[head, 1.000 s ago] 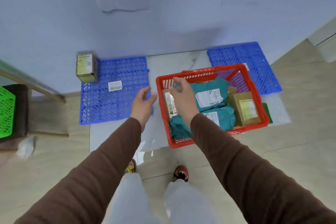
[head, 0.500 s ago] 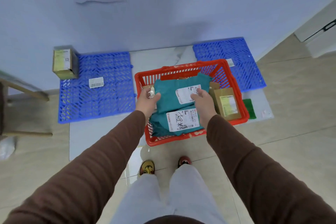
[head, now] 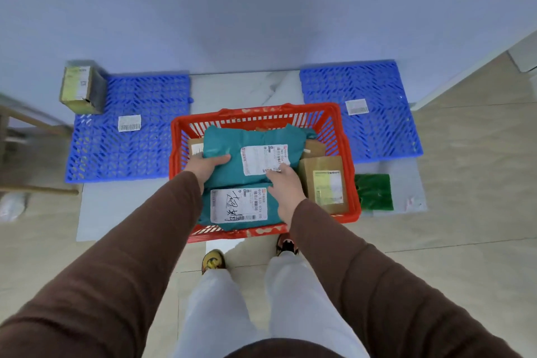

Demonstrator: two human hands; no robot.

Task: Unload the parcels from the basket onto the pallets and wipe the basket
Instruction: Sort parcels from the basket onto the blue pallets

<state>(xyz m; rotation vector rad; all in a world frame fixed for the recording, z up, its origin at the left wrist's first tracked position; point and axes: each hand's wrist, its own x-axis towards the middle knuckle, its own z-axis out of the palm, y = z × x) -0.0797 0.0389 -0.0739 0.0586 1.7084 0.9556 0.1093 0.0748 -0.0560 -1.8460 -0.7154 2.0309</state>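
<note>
A red plastic basket [head: 343, 136] stands on the floor between two blue pallets. On top of its load lies a teal bag parcel [head: 232, 139] with a white label; my left hand [head: 203, 168] grips its left edge and my right hand [head: 283, 186] holds its right front corner. Under it lies a second teal bag parcel [head: 241, 209] with a handwritten label. A brown cardboard box [head: 325, 180] sits at the basket's right side, and another box [head: 195, 146] peeks out at the left. The left pallet [head: 128, 148] carries a small box [head: 80, 86] at its far corner. The right pallet [head: 377, 125] holds only a label.
A green cloth [head: 374, 192] lies on the floor just right of the basket. A white wall with taped paper signs rises behind the pallets. A wooden frame [head: 26, 125] stands at the far left. My feet are right behind the basket.
Both hands went into the basket and closed on the upper teal bag parcel. My head has shifted so the basket sits more central and closer.
</note>
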